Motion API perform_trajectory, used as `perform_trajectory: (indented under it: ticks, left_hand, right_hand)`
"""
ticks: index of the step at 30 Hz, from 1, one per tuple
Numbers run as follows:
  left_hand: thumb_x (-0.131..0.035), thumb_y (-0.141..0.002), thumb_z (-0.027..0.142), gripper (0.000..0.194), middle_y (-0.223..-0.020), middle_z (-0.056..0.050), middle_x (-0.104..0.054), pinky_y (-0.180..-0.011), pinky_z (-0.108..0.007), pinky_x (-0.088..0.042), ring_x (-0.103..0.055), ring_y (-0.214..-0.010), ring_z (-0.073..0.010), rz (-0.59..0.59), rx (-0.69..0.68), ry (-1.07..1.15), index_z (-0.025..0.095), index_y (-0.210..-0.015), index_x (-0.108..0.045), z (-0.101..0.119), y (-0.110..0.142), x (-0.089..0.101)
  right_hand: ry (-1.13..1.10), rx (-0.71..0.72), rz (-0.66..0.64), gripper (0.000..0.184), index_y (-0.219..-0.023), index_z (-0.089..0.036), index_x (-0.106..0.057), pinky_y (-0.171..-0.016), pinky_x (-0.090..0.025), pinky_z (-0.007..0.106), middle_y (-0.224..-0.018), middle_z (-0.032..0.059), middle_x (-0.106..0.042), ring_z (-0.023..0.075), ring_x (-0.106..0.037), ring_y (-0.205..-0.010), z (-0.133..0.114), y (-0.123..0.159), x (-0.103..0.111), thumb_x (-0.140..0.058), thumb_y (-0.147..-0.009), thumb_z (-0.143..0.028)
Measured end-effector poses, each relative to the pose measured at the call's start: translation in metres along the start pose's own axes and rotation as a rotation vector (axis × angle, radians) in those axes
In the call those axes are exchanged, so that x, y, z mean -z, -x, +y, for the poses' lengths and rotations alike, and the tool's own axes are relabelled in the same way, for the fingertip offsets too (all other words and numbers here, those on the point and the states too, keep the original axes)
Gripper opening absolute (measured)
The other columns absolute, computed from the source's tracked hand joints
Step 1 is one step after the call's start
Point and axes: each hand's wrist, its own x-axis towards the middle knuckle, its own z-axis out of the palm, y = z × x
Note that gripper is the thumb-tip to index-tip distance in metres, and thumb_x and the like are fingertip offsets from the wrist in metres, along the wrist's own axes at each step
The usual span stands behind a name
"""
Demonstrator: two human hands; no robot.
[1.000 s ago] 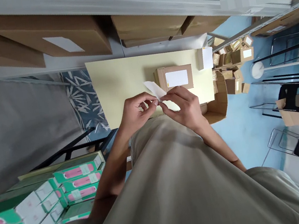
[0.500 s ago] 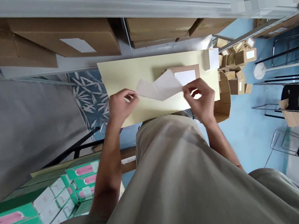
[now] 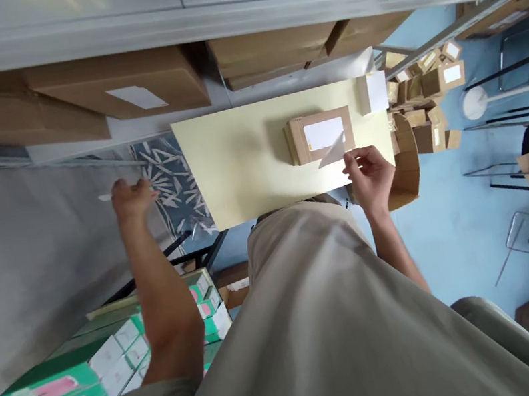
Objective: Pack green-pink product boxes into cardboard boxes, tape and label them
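Head view: right hand (image 3: 372, 180) is pinching a paper (image 3: 336, 151) at five o'clock of the box (image 3: 317, 155); held by one end, it could be curling. Left hand (image 3: 130, 198) is hovering, nine o'clock, grip unclear.

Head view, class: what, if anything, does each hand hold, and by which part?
The right hand pinches a white slip by its lower right corner. Whether the left hand holds anything cannot be told.
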Motion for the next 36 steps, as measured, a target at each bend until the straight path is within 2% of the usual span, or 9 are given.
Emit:
perform_trajectory:
  ticks: [3, 7, 9, 11, 21, 28, 32, 34, 36]
  left_hand:
    - [-0.083, -0.098, 0.060, 0.047, -0.093, -0.003, -0.082, -0.107, -0.056, -0.068, -0.080, -0.091, -0.0205, -0.061, 0.018, 0.127, 0.020, -0.096, -0.060, 0.038, 0.046, -0.071]
    - [-0.097, -0.081, 0.067, 0.057, -0.118, -0.012, -0.086, -0.106, -0.048, -0.067, -0.082, -0.108, -0.0264, -0.552, -0.017, 0.570, 0.020, -0.100, -0.070, 0.123, 0.142, -0.158]
    - [-0.095, -0.082, 0.069, 0.057, -0.121, -0.011, -0.084, -0.108, -0.047, -0.066, -0.082, -0.110, -0.0266, -0.609, 0.001, 0.676, 0.021, -0.098, -0.069, 0.160, 0.179, -0.187]
    - [-0.095, -0.082, 0.070, 0.057, -0.118, -0.009, -0.083, -0.108, -0.046, -0.065, -0.082, -0.112, -0.0259, -0.563, 0.027, 0.715, 0.022, -0.097, -0.068, 0.183, 0.198, -0.207]
    - [-0.097, -0.080, 0.053, 0.044, -0.103, -0.005, -0.080, -0.097, -0.038, -0.065, -0.079, -0.105, -0.0240, -0.376, 0.090, 0.651, 0.023, -0.096, -0.069, 0.193, 0.203, -0.264]
    - [-0.100, -0.076, 0.060, 0.053, -0.105, -0.005, -0.083, -0.091, -0.034, -0.065, -0.080, -0.108, -0.0247, -0.278, 0.094, 0.662, 0.024, -0.101, -0.071, 0.197, 0.212, -0.292]
    - [-0.101, -0.074, 0.060, 0.054, -0.107, -0.005, -0.085, -0.096, -0.036, -0.067, -0.081, -0.116, -0.0275, -0.212, 0.164, 0.721, 0.024, -0.100, -0.070, 0.193, 0.208, -0.291]
    - [-0.102, -0.075, 0.057, 0.052, -0.107, -0.004, -0.085, -0.100, -0.036, -0.067, -0.081, -0.120, -0.0278, -0.190, 0.186, 0.750, 0.025, -0.100, -0.070, 0.190, 0.206, -0.288]
    - [-0.102, -0.075, 0.054, 0.050, -0.107, -0.004, -0.085, -0.102, -0.036, -0.068, -0.081, -0.123, -0.0279, -0.183, 0.200, 0.768, 0.025, -0.100, -0.070, 0.188, 0.206, -0.284]
  right_hand:
    - [0.103, 0.094, 0.002, 0.016, -0.093, -0.025, -0.071, -0.065, -0.061, 0.028, -0.094, 0.0009, -0.075, 0.0146, -0.073, -0.076, 0.005, 0.000, -0.001, -0.071, -0.103, -0.038]
    - [0.201, 0.230, -0.076, 0.010, -0.096, -0.026, -0.070, -0.067, -0.061, 0.028, -0.096, 0.0007, -0.072, 0.0132, -0.070, -0.074, 0.016, 0.002, -0.002, -0.067, -0.105, -0.028]
    - [0.257, 0.296, -0.113, 0.011, -0.097, -0.025, -0.070, -0.066, -0.059, 0.028, -0.096, 0.0006, -0.072, 0.0123, -0.070, -0.072, 0.023, 0.004, -0.001, -0.066, -0.106, -0.026]
    - [0.315, 0.344, -0.146, 0.012, -0.097, -0.025, -0.071, -0.064, -0.056, 0.027, -0.095, 0.0006, -0.072, 0.0115, -0.069, -0.070, 0.032, 0.005, 0.002, -0.064, -0.107, -0.025]
    - [0.294, 0.363, -0.475, 0.019, -0.110, -0.025, -0.079, -0.070, -0.052, 0.028, -0.111, 0.0039, -0.079, 0.0127, -0.074, -0.077, 0.071, -0.023, 0.024, -0.061, -0.115, -0.027]
    - [0.138, 0.278, -0.611, 0.019, -0.121, -0.025, -0.083, -0.070, -0.058, 0.031, -0.124, 0.0060, -0.081, 0.0133, -0.072, -0.073, 0.095, -0.046, 0.043, -0.070, -0.112, -0.036]
    - [-0.099, 0.097, -0.507, 0.023, -0.110, -0.026, -0.085, -0.077, -0.064, 0.034, -0.114, 0.0049, -0.082, 0.0160, -0.072, -0.078, 0.112, -0.081, 0.064, -0.068, -0.111, -0.041]
    - [-0.137, -0.012, -0.394, 0.024, -0.104, -0.025, -0.085, -0.077, -0.064, 0.035, -0.110, 0.0052, -0.083, 0.0166, -0.070, -0.079, 0.124, -0.103, 0.070, -0.069, -0.109, -0.042]
    - [-0.159, -0.117, -0.380, 0.023, -0.101, -0.024, -0.085, -0.073, -0.063, 0.035, -0.108, 0.0055, -0.083, 0.0153, -0.067, -0.074, 0.135, -0.122, 0.071, -0.074, -0.104, -0.045]
